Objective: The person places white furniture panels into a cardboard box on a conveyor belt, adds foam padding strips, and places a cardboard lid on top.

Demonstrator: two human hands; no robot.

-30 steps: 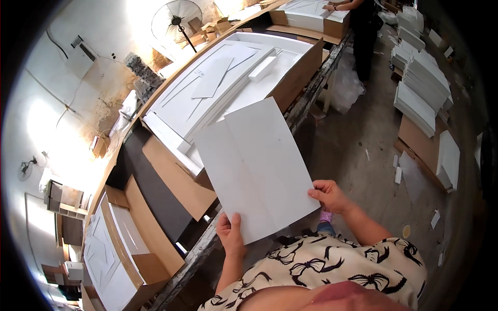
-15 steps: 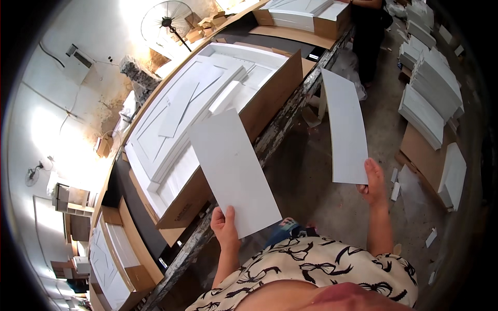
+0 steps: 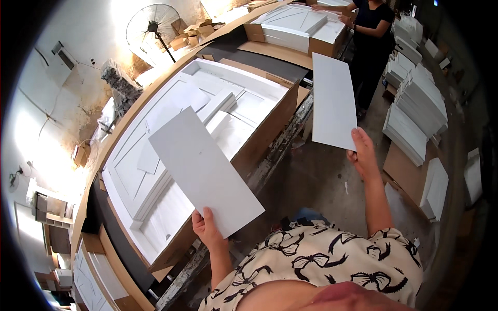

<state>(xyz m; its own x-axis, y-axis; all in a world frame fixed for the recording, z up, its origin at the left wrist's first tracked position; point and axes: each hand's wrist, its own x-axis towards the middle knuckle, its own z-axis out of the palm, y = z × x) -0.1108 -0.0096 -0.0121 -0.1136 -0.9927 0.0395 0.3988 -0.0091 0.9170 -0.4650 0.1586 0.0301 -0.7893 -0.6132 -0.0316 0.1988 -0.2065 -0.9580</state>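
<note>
My left hand [image 3: 207,231] grips the near corner of a long white flat sheet [image 3: 205,168], held tilted over the open cardboard box [image 3: 264,137] on the workbench. That box holds white foam panels [image 3: 171,140]. My right hand [image 3: 364,155] is stretched out to the right and holds a second white sheet [image 3: 333,101] by its lower edge, above the concrete floor beside the bench.
Another person in dark clothes [image 3: 371,46] works at a second open box [image 3: 298,28] further along the bench. Stacks of white panels [image 3: 415,111] and cardboard stand on the floor at right. A pedestal fan [image 3: 153,26] is behind the bench.
One sheet held in both hands has become two: my right hand carried one sheet out to the right, and my left kept the other over the box.
</note>
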